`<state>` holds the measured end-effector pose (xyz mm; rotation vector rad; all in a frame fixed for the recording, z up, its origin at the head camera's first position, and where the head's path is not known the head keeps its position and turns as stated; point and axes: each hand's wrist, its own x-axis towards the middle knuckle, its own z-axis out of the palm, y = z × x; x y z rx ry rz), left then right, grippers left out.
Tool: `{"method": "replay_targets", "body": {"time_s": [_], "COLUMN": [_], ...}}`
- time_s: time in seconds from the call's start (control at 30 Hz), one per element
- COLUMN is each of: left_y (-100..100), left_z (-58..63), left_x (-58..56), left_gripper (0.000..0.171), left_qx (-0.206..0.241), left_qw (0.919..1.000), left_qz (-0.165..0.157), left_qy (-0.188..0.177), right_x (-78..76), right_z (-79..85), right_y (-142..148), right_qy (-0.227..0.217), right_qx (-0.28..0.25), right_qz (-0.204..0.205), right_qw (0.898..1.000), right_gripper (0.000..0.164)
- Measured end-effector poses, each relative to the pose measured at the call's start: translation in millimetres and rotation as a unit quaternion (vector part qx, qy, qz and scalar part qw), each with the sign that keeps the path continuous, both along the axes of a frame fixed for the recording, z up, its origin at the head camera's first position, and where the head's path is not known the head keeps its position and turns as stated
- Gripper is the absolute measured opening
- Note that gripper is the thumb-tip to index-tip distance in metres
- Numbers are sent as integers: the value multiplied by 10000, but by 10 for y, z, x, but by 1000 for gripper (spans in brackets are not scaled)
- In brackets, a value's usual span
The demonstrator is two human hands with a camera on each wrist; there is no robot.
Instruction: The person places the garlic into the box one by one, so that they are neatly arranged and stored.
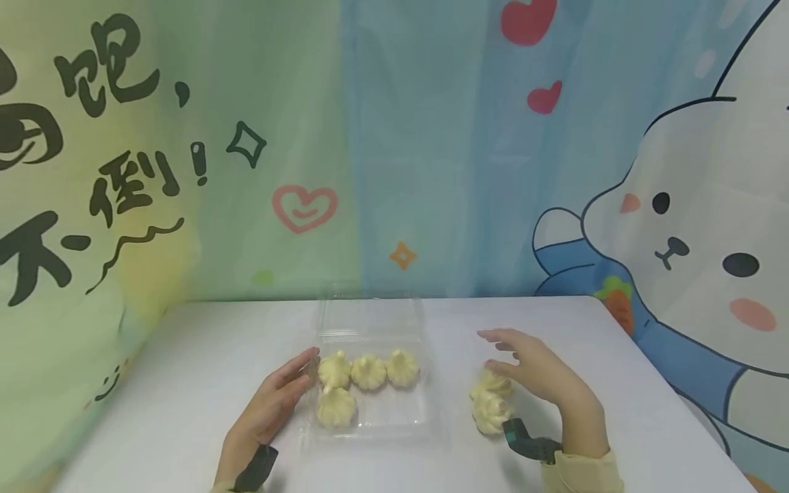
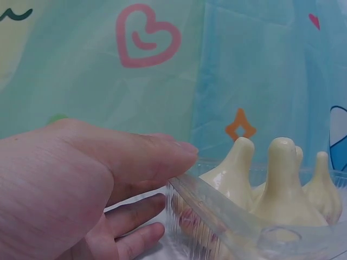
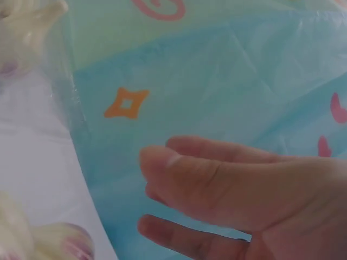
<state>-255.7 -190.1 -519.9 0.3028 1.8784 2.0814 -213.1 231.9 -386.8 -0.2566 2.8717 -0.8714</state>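
Observation:
A clear plastic box (image 1: 394,414) stands on the table with several pale garlic bulbs (image 1: 368,372) in it: a row along its back and one at front left. At the box's left side is my left hand (image 1: 274,404), its fingers extended; in the left wrist view the thumb (image 2: 162,157) lies at the rim. To the right of the box, a small cluster of loose garlic bulbs (image 1: 492,412) sits on the table. Just above and behind this cluster hovers my right hand (image 1: 539,366), thumb and fingers apart, holding nothing. Its fingers partly cover the rear bulb.
The box's clear lid (image 1: 370,318) is folded back behind it. Under everything is a white table (image 1: 240,329), whose back edge meets a printed curtain (image 1: 413,137). Each wrist wears a dark camera mount (image 1: 533,444).

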Motion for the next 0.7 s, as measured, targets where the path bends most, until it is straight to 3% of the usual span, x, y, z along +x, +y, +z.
{"method": "replay_targets", "body": {"time_s": [0.43, 0.7], "left_y": [61, 25], "left_z": [-53, -8], "left_x": [-12, -23], "left_gripper": [51, 53], "left_qx": [180, 165], "left_qw": [9997, 9998], "left_qz": [130, 70], "left_qy": [-119, -87], "right_x": [-37, -104], "right_z": [-226, -365], "right_y": [159, 219], "right_qy": [-18, -504], "right_qx": [200, -31], "right_qz": [162, 35], "right_qw": [9997, 9987], "right_gripper": [38, 52]}}
